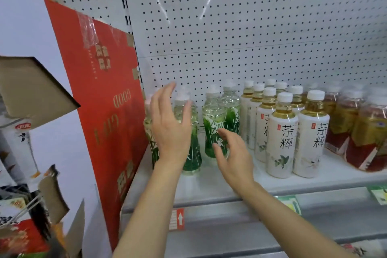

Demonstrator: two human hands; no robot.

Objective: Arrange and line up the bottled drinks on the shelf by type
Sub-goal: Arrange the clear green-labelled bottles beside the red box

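Green-labelled clear bottles (213,123) stand at the left end of the white shelf (209,182), and both bare hands are raised in front of them, holding nothing. Left hand (169,130) has its fingers spread and straight, just before the leftmost green bottles. Right hand (232,157) is loosely open, thumb near a green bottle's waist. Just right stand white-labelled tea bottles (282,138) in rows, then red-labelled amber bottles (360,132). A red carton (104,100) leans at the shelf's left end, against the pegboard back (230,27).

Glossy clear plastic bottles (211,123) (white caps), matt perforated metal back panel (251,27)
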